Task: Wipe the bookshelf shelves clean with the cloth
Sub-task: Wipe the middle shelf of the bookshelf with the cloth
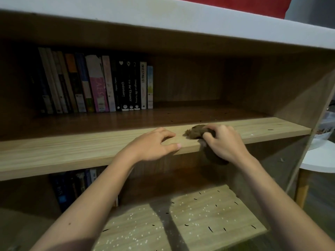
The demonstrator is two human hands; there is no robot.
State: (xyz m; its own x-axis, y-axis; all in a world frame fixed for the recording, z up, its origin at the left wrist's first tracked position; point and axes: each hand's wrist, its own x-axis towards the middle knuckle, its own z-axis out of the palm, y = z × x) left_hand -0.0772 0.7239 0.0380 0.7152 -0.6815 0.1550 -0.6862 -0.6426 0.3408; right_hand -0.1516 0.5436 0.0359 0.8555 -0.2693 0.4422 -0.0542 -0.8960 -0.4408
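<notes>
A wooden bookshelf fills the view. Its middle shelf [72, 147] has a light wood front strip. My right hand [224, 142] is shut on a bunched brown cloth [194, 132] and presses it on the shelf's front edge, right of centre; part of the cloth hangs down below the edge. My left hand [154, 144] rests flat on the same edge just left of the cloth, fingers spread, thumb over the front lip. The lower shelf [199, 214] is strewn with white specks and small dark bits.
A row of upright books [101, 84] stands at the back left of the middle shelf. More books [72, 185] stand on the lower shelf at left. Dark crumbs lie on the shelf's right end [270, 129]. A white round side table [319, 160] stands to the right.
</notes>
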